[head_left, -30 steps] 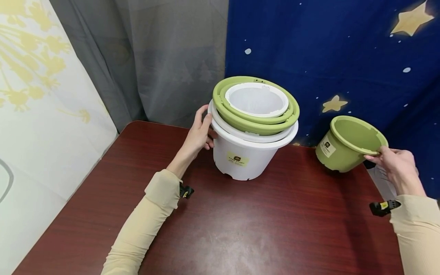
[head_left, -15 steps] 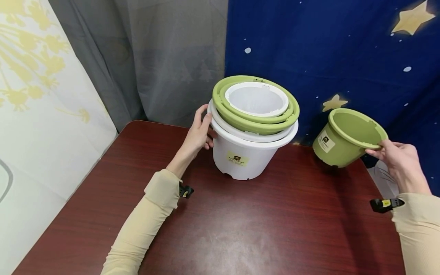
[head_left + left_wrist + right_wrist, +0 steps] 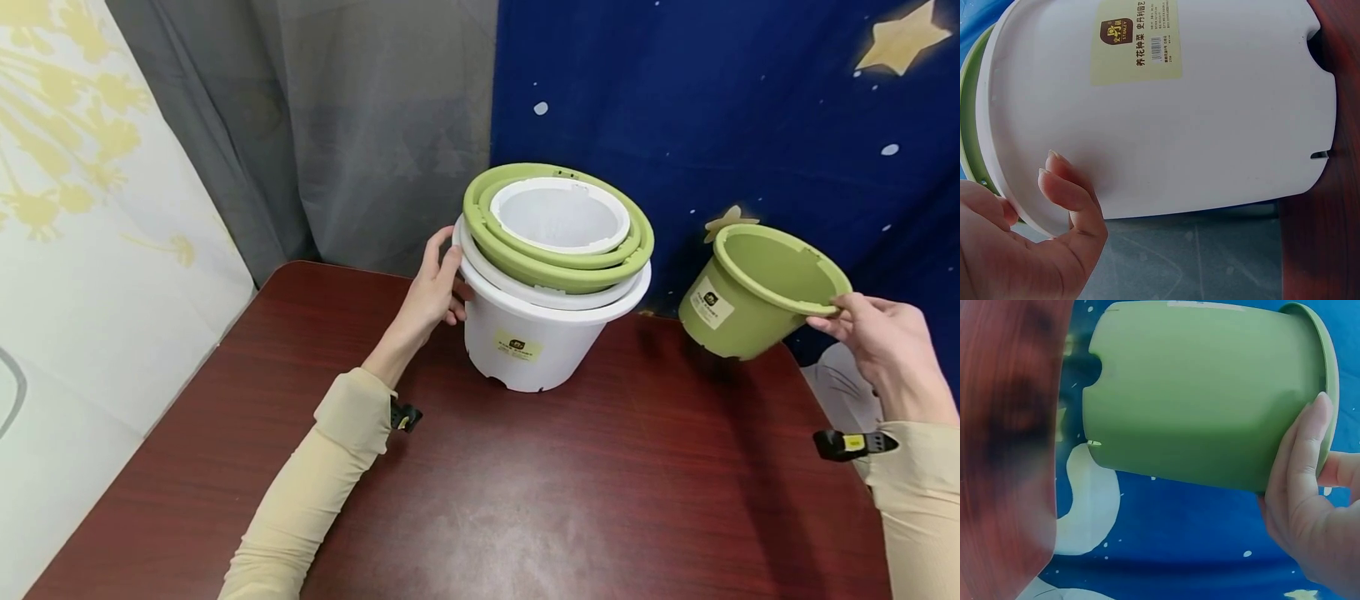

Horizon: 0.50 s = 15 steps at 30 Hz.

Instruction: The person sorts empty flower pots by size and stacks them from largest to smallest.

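Observation:
A stack of nested flower pots stands on the dark red table, the large white pot (image 3: 536, 354) outermost with a yellow label on its side. Inside it sit another white rim, green pots (image 3: 487, 225) and a small white pot (image 3: 558, 218) innermost. My left hand (image 3: 435, 292) grips the large white pot's rim at its left side, fingers curled beneath the edge in the left wrist view. At the right, my right hand (image 3: 885, 342) pinches the rim of a single green pot (image 3: 738, 312), which is tilted and held above the table.
The table (image 3: 480, 500) has its right edge just below the lifted green pot. Behind it hang a grey curtain (image 3: 390, 125) and a blue curtain with stars (image 3: 675, 108). A white patterned cloth (image 3: 97, 292) hangs on the left.
The green pot in my right hand has risen a little, and that hand has moved slightly up and right. My left hand and the stack have stayed in place.

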Tool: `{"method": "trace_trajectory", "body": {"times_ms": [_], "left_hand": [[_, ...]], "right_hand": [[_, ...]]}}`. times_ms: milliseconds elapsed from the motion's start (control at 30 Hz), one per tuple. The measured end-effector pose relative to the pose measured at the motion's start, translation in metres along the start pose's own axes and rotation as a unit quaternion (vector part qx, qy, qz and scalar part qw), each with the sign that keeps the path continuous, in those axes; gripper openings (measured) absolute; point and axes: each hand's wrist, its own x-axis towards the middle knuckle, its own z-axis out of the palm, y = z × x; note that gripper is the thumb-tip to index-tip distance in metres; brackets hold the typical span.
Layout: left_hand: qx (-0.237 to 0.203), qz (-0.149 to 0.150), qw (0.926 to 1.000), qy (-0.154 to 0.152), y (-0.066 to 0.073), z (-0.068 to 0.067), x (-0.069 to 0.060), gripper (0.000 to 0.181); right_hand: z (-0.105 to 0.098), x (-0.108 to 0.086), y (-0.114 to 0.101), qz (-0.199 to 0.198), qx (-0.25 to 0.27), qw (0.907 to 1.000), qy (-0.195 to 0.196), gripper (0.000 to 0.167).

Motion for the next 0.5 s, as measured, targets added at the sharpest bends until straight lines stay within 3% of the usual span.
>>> {"method": "trace_trajectory", "body": {"times_ms": [500], "left_hand": [[-0.003, -0.002, 1.0, 0.0, -0.003, -0.002, 0.0, 0.052]], "right_hand": [[0.015, -0.005, -0.012, -0.021, 0.033, 0.9989, -0.024, 0.031]]}}
